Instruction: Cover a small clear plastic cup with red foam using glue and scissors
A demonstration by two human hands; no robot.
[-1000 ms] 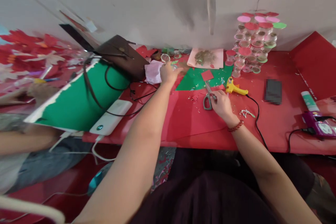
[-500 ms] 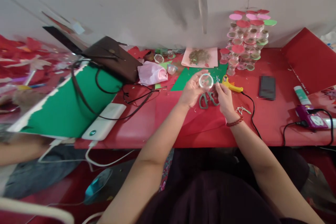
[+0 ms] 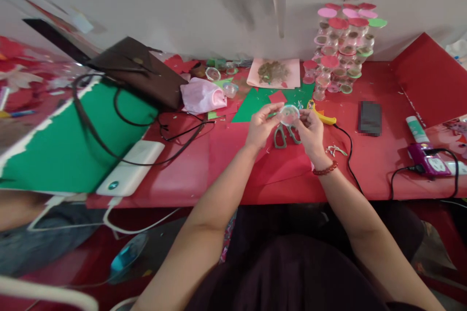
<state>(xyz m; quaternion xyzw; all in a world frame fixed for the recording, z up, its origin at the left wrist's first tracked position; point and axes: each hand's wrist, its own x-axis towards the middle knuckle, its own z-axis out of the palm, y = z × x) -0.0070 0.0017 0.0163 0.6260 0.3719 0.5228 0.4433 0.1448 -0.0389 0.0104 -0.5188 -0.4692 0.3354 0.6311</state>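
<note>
A small clear plastic cup with a round rim is held up over the red table. My left hand grips its left side between thumb and fingers. On the opposite side, my right hand, with a red bead bracelet at the wrist, pinches the rim. Grey-handled scissors lie just beneath the hands, their blades hidden. Behind my right hand rests a yellow glue gun with a black cord. A green sheet lies beyond the cup, with a small red paper piece on it.
A stack of clear cups with coloured paper discs stands at the back right. Also on the table are a dark phone-like slab, a purple power socket, a brown bag and a white power bank. Another person's arm shows at left.
My right hand has come in to the cup and now holds its rim too. The cup has tilted and shifted slightly right. A red paper piece now shows on the green sheet. The view has turned slightly.
</note>
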